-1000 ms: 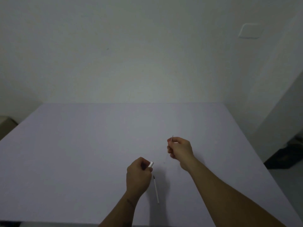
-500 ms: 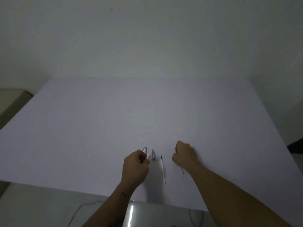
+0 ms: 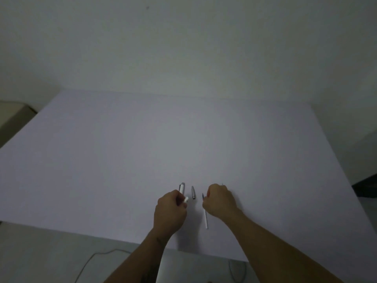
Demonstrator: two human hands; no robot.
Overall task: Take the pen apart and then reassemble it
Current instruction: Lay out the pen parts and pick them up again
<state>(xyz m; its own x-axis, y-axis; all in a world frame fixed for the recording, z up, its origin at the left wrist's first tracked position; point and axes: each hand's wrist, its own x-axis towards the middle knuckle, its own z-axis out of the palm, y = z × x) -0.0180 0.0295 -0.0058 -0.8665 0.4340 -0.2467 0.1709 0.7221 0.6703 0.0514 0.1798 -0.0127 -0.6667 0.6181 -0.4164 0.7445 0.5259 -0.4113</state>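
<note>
Left hand (image 3: 171, 213) is curling shut around a small white pen piece (image 3: 186, 199), its tip poking out by the thumb. Pen cap (image 3: 181, 188) is lying just beyond those fingers, contact unclear. Metal tip section (image 3: 193, 192) is lying on the table (image 3: 122, 160) between both hands. Right hand (image 3: 219, 202) is fisting closed; held item too small to tell. White refill (image 3: 205, 216) is lying just beside it.
</note>
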